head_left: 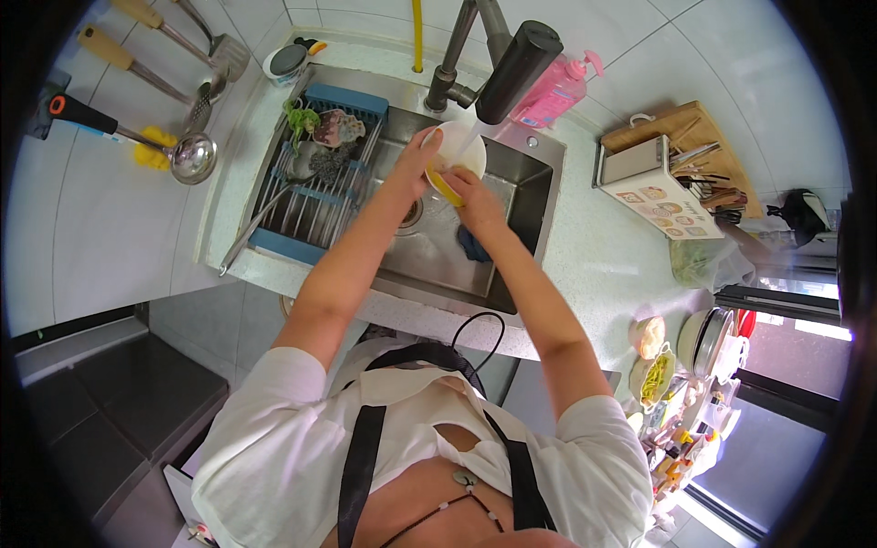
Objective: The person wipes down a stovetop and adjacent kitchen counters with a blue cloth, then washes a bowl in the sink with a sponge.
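Bowl point(454, 157), white with yellow outside: mid-wash under tap point(498, 68), left hand point(417, 157) gripping rim, right hand point(468, 194) closed on it, rubbing; rinsing and racking not yet done

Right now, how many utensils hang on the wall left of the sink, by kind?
Ladle with black handle: 1
Wooden-handled utensils: 2, one ending in a flat blade
Total: 3
The left hand and right hand hold a bowl under the tap.
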A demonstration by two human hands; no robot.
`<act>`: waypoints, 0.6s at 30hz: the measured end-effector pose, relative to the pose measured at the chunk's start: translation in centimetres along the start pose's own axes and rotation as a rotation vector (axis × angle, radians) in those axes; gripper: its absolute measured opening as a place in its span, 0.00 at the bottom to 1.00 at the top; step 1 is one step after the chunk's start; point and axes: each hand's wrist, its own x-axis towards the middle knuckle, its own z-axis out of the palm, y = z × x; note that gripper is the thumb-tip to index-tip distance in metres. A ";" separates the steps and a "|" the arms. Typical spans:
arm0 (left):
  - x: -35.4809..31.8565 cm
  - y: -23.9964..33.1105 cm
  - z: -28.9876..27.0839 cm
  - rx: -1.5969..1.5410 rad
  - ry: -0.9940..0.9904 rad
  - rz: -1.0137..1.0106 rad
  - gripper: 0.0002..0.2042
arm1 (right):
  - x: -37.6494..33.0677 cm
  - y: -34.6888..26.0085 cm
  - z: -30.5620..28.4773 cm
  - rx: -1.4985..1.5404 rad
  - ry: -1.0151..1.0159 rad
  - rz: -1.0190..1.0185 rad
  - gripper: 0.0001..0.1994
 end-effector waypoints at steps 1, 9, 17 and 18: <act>0.6 0.1 -1.0 -0.017 -0.102 -0.044 0.23 | 0.0 0.4 -0.7 -0.109 -0.055 -0.030 0.22; -5.0 0.1 3.9 0.138 0.112 0.046 0.26 | 0.3 -2.7 -0.8 -0.138 0.144 0.135 0.22; -3.1 1.0 0.7 0.133 0.057 -0.013 0.24 | 0.2 -1.0 -2.2 -0.067 -0.106 -0.118 0.23; -3.3 1.6 0.8 0.170 0.018 -0.026 0.24 | 0.5 -0.7 -2.7 -0.175 -0.113 -0.085 0.22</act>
